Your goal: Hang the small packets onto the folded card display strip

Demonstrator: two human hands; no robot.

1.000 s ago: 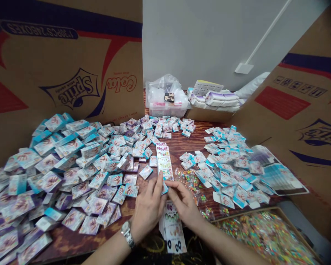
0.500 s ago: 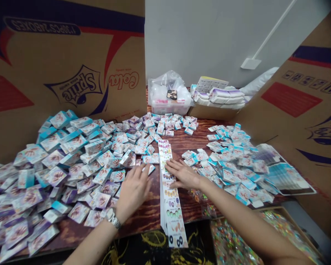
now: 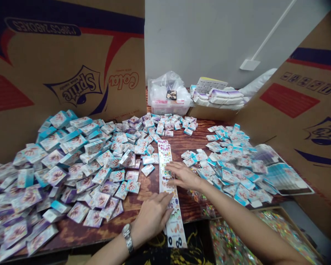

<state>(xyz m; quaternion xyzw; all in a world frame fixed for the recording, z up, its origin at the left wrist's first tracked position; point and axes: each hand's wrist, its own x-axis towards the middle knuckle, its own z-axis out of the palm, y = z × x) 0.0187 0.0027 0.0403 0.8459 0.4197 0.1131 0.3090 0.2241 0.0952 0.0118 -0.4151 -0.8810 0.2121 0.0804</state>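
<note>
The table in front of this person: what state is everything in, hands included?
Left hand, open, fingers over the sticker strips.
Right hand, open, fingers over the same strips.
Sticker strips, stacked, near end past the table edge.
Wristwatch, fastened on the left wrist.
Small boxes at left, heaped, mostly looking closed.
Small boxes at right, heaped, some flaps open.
Colourful packets, heaped, in clear wrappers.
Left carton, printing upside down.

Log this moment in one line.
left hand: over printed strips | right hand: over strips, farther forward | small boxes: heaped both sides
</note>
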